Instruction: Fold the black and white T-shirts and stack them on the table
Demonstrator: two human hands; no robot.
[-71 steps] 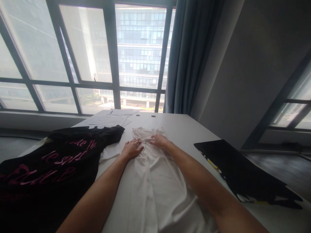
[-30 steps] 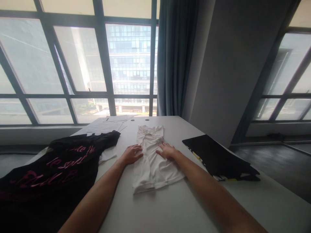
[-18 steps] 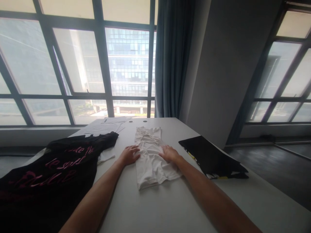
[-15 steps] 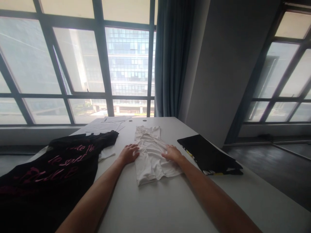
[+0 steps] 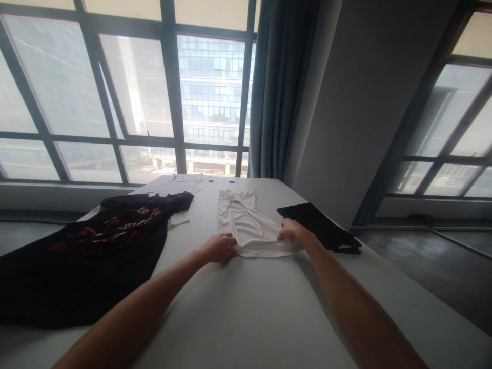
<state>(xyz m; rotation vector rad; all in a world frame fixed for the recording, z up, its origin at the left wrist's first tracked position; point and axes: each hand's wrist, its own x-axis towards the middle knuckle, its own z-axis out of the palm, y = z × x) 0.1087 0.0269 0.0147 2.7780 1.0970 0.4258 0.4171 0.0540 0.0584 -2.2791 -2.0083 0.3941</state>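
L+R fingers [image 5: 231, 242] moved, pinching wht. cloth [image 5: 246, 225], prob. hem [image 5: 265, 251].

The white garment [image 5: 240, 223] was creased, matt cloth; the black shirt [image 5: 111, 279] was dull cloth with glossier pink lettering [image 5: 103, 235]. The tabletop [image 5: 238, 312] looked smooth with a faint sheen, the papers [image 5: 175, 185] matt, the curtain [image 5: 279, 97] cloth

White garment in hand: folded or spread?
Folded, loosely: the white garment forms a narrow, creased strip with overlapping layers, the left hand and right hand at its near end.
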